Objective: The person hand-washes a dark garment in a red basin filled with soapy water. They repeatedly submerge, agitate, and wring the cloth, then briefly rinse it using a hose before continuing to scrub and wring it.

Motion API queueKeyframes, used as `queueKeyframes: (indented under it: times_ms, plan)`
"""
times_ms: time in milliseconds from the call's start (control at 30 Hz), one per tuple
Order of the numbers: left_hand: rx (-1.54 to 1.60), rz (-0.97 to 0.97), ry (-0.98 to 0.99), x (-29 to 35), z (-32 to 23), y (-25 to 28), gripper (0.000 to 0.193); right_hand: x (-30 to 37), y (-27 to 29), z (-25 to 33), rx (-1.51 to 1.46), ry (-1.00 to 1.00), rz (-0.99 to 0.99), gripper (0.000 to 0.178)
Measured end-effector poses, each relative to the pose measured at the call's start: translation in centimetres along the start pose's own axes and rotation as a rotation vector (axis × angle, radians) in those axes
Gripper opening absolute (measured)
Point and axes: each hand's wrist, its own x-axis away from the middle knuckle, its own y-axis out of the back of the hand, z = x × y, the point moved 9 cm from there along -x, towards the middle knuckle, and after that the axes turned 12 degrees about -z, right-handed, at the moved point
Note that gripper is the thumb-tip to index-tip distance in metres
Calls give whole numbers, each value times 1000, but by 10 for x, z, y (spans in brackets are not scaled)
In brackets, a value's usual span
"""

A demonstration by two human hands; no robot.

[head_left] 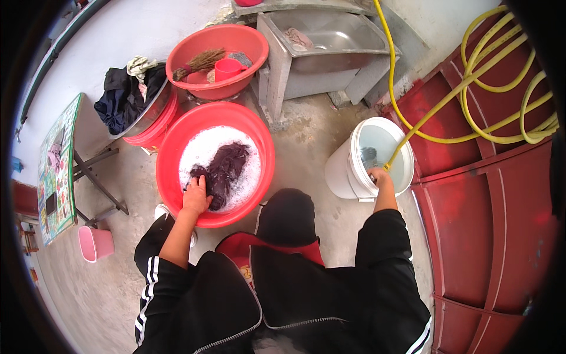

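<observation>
Red basin: left hand splayed on sudsy cloth; bucket: right hand gripping hose.

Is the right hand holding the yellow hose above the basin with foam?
No, the right hand holds the yellow hose at the white bucket.

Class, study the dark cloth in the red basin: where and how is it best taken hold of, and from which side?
Probably by the bunched folds at the far right end of the dark cloth, from above: they show above the white foam, while the left hand rests at the cloth's near left edge. The red basin's raised wall would likely hinder a low sideways reach.
</observation>
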Motion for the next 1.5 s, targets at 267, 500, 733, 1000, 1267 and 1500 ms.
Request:
queueKeyframes:
  times_ms: [267, 500, 733, 1000, 1267, 1500]
  plan:
    - [52, -26, 0, 0, 2, 0, 80, 67, 68, 44, 345, 157, -54, 14]
    - [89, -55, -47, -7, -9, 1, 77, 171, 117, 43, 796, 522, -495, 36]
    - [108, -44, -50, -9, -7, -3, 77, 267, 103, -5, 682, 469, -754, 48]
    - [143, -70, -63, -7, -8, 1, 76, 301, 95, -32, 538, 524, -994, 53]
    - [133, -60, -36, -6, -3, 2, 74, 328, 95, -8, 446, 486, -1051, 52]
    - [152, -57, -17, -5, 3, 1, 71, 257, 60, -43, -577, 291, -483, 27]
